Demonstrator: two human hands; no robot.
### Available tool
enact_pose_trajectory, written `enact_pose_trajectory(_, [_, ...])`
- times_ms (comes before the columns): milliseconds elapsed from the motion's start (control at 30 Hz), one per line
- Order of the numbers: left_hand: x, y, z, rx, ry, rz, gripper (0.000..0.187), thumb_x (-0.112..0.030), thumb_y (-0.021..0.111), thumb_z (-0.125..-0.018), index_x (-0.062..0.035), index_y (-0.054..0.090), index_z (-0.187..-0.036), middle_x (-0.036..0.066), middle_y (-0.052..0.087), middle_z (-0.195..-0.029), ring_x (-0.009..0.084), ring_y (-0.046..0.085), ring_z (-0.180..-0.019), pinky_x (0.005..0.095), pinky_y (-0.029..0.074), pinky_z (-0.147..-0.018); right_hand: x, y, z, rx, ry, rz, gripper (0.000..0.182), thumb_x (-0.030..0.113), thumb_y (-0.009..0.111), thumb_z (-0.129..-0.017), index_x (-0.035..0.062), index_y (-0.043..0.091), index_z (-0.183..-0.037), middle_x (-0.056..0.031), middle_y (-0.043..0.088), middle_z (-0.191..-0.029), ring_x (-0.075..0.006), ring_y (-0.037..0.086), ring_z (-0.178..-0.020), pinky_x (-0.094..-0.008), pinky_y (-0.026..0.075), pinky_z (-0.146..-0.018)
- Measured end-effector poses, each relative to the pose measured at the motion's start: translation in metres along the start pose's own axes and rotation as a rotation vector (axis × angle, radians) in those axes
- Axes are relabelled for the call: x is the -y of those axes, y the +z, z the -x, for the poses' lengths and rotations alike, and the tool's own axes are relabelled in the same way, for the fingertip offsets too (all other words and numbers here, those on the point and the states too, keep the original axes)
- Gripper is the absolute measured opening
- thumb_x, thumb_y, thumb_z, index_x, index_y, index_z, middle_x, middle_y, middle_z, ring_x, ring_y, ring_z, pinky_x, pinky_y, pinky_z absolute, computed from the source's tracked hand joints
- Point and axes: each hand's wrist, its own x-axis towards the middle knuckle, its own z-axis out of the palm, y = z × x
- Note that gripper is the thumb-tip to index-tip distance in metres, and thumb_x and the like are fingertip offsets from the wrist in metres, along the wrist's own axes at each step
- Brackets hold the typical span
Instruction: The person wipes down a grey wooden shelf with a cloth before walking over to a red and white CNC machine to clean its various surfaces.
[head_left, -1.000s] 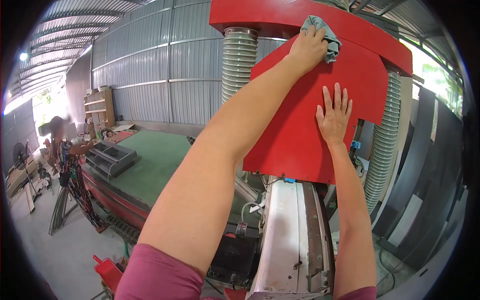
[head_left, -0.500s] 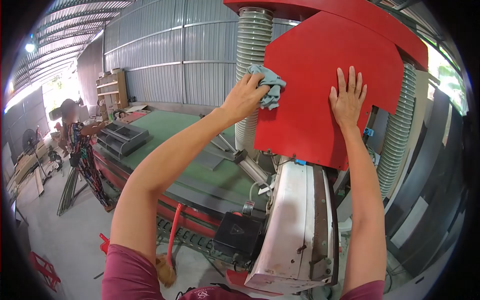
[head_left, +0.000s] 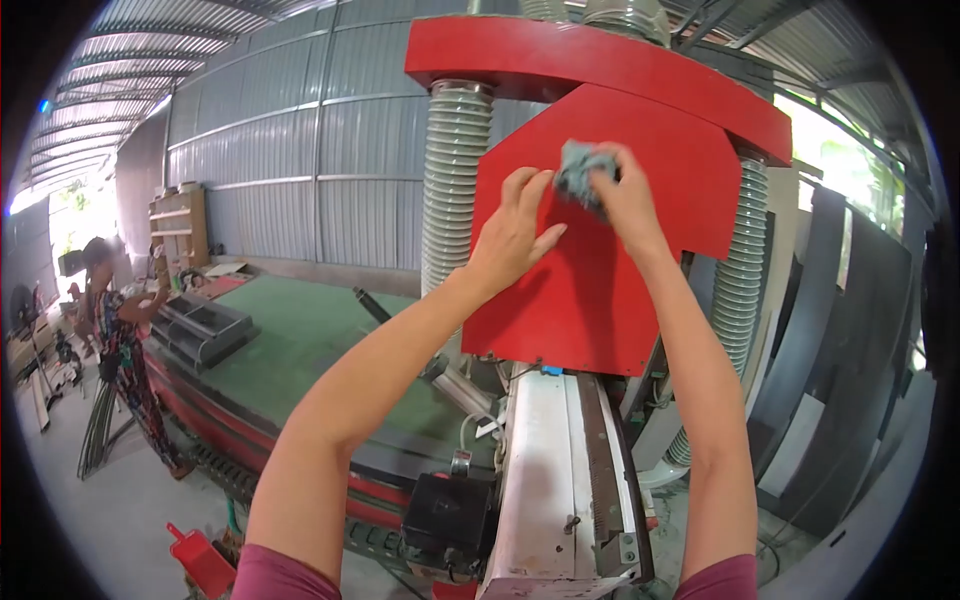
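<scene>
A crumpled blue-green cloth (head_left: 577,176) is bunched in my right hand (head_left: 630,205), up against the flat red panel (head_left: 610,290) of a large machine. Just left of it, my left hand (head_left: 512,232) is empty, its thumb spread away from the bent fingers, close over the panel's left part. Above both hands runs the curved red top cover (head_left: 600,55). Below the panel, a white machine beam (head_left: 540,450) extends toward me between my forearms.
Ribbed hoses (head_left: 455,180) flank the panel. At left, a green-topped machine bed (head_left: 300,320) carries a grey slotted frame (head_left: 203,328), with a person (head_left: 120,340) beside it. A black box (head_left: 447,515) juts near the beam; a red dustpan (head_left: 203,562) is low left. Dark boards (head_left: 850,330) lean at right.
The cloth has passed from my left hand to my right, which moved left and closed on it. My left hand now holds nothing. The view has shifted, showing more of the top cover.
</scene>
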Motion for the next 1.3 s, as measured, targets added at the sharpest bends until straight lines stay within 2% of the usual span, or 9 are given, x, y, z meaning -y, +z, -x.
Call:
enact_pose_trajectory(33, [0.017, 0.009, 0.007, 0.039, 0.013, -0.079, 0.076, -0.028, 0.071, -0.077, -0.0046, 0.031, -0.138, 0.022, 0.028, -0.139, 0.0395, 0.036, -0.125, 0.045, 0.038, -0.1, -0.001, -0.007, -0.02, -0.163, -0.14, 0.144, 0.035, 0.011, 0.06, -0.079, 0.0071, 0.055, -0.114, -0.0143, 0.053, -0.118, -0.0266, 0.055, -0.105, -0.0355, 0.044, -0.087])
enact_pose_trajectory(67, [0.022, 0.013, 0.012, 0.037, 0.024, -0.064, 0.076, -0.028, 0.071, -0.077, -0.0046, 0.031, -0.138, 0.022, 0.028, -0.139, 0.0395, 0.036, -0.125, 0.045, 0.038, -0.1, 0.001, -0.015, -0.04, -0.321, -0.277, 0.29, 0.038, 0.011, 0.061, -0.077, 0.0086, 0.056, -0.115, -0.0148, 0.052, -0.121, -0.0294, 0.055, -0.105, -0.0364, 0.045, -0.087])
enact_pose_trajectory(167, [0.038, 0.029, 0.032, 0.383, 0.022, -0.622, 0.093, -0.065, 0.054, -0.076, -0.0106, 0.025, -0.145, 0.021, 0.006, -0.152, 0.0389, 0.002, -0.141, 0.0557, 0.007, -0.111, -0.013, -0.007, -0.075, -0.226, -0.62, 0.778, 0.039, 0.014, 0.062, -0.077, 0.0163, 0.057, -0.116, -0.0118, 0.048, -0.13, -0.0349, 0.051, -0.111, -0.0429, 0.045, -0.089])
enact_pose_trajectory(267, [0.045, 0.032, 0.034, 0.382, 0.021, -0.598, 0.092, -0.064, 0.055, -0.076, -0.0126, 0.025, -0.145, 0.02, 0.007, -0.152, 0.0378, 0.002, -0.141, 0.0533, 0.005, -0.112, -0.039, 0.011, -0.077, -0.286, -0.812, 1.106, 0.04, 0.018, 0.061, -0.08, 0.0213, 0.056, -0.119, -0.0077, 0.045, -0.134, -0.0361, 0.046, -0.117, -0.0521, 0.042, -0.09])
enact_pose_trajectory(600, [0.051, 0.036, 0.039, 0.378, 0.034, -0.609, 0.091, -0.064, 0.054, -0.077, -0.0149, 0.021, -0.147, 0.016, 0.005, -0.153, 0.037, 0.001, -0.141, 0.053, 0.005, -0.112, -0.088, -0.123, -0.031, -0.578, -0.33, 1.322, 0.048, 0.022, 0.059, -0.084, 0.0185, 0.045, -0.13, -0.0133, 0.039, -0.137, -0.047, 0.043, -0.115, -0.0529, 0.047, -0.084])
enact_pose_trajectory(800, [0.054, 0.037, 0.041, 0.319, 0.076, -0.591, 0.091, -0.063, 0.055, -0.077, -0.0152, 0.02, -0.147, 0.015, 0.003, -0.154, 0.0369, 0.001, -0.141, 0.0538, 0.006, -0.112, -0.103, -0.111, 0.056, -0.561, -0.032, 1.398, 0.052, 0.015, 0.06, -0.082, 0.0095, 0.044, -0.131, -0.0215, 0.036, -0.137, -0.0516, 0.045, -0.107, -0.0519, 0.046, -0.085])
enact_pose_trajectory(933, [0.051, 0.036, 0.04, 0.339, 0.069, -0.607, 0.09, -0.061, 0.056, -0.078, -0.0136, 0.021, -0.147, 0.017, 0.003, -0.153, 0.0374, 0.0, -0.141, 0.0537, 0.006, -0.112, -0.094, -0.082, 0.072, -0.251, -0.25, 1.433, 0.055, 0.005, 0.057, -0.078, 0.0061, 0.043, -0.132, -0.0224, 0.034, -0.139, -0.0512, 0.043, -0.111, -0.0518, 0.045, -0.086])
enact_pose_trajectory(1133, [0.055, 0.018, 0.04, 0.355, 0.099, -0.544, 0.084, -0.058, 0.055, -0.08, -0.0123, 0.027, -0.144, 0.017, 0.01, -0.152, 0.0377, 0.004, -0.14, 0.0537, 0.008, -0.112, -0.052, -0.049, -0.022, -0.15, -0.496, 1.249, 0.051, 0.005, 0.056, -0.08, 0.012, 0.047, -0.13, -0.0183, 0.036, -0.14, -0.0487, 0.043, -0.112, -0.0503, 0.046, -0.086])
enact_pose_trajectory(1300, [0.071, -0.022, 0.064, 0.396, 0.152, -0.455, 0.062, -0.037, 0.054, -0.088, -0.014, 0.032, -0.141, 0.013, 0.019, -0.151, 0.0349, 0.015, -0.139, 0.0526, 0.018, -0.11, -0.036, 0.017, -0.046, -0.027, -0.719, 1.074, 0.047, 0.004, 0.054, -0.08, 0.0167, 0.051, -0.126, -0.0108, 0.04, -0.139, -0.0429, 0.043, -0.117, -0.0501, 0.043, -0.091])
